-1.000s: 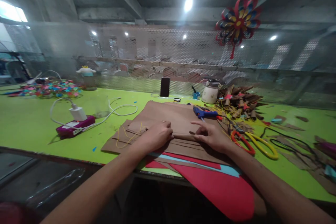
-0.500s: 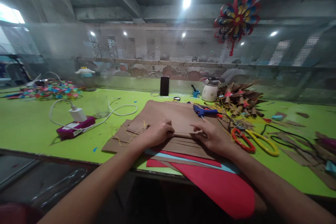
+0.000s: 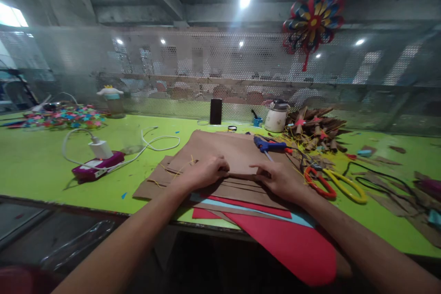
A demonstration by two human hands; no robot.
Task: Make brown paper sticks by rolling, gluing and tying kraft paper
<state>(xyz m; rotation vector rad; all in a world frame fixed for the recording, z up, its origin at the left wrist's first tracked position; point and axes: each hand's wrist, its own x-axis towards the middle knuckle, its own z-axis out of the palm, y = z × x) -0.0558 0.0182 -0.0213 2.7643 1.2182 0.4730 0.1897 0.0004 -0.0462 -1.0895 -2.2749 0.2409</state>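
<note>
A stack of brown kraft paper (image 3: 213, 142) lies before me, with the near edge of its top sheet rolled or folded into a narrow strip. My left hand (image 3: 208, 170) is closed on that edge, fingers curled. At the edge's other end, my right hand (image 3: 277, 179) has thumb and fingers against the paper, the index finger reaching left over it. Beneath the stack, red paper (image 3: 289, 243) and light blue paper (image 3: 303, 220) stick out over the table's front edge. Yellow string (image 3: 175, 172) rests on the stack's left side. A blue glue gun (image 3: 270, 145) lies on its right part.
Red-handled scissors (image 3: 319, 183) and yellow-handled scissors (image 3: 344, 186) lie right of my right hand, among black cables. Behind them is a heap of rolled brown paper pieces (image 3: 317, 131). At left are a purple power strip (image 3: 98, 167) with a white charger and colourful paper stars (image 3: 69, 117).
Both hands stay at the folded edge and have barely shifted. The right fingers sit slightly closer on the paper. The view has moved a little.
</note>
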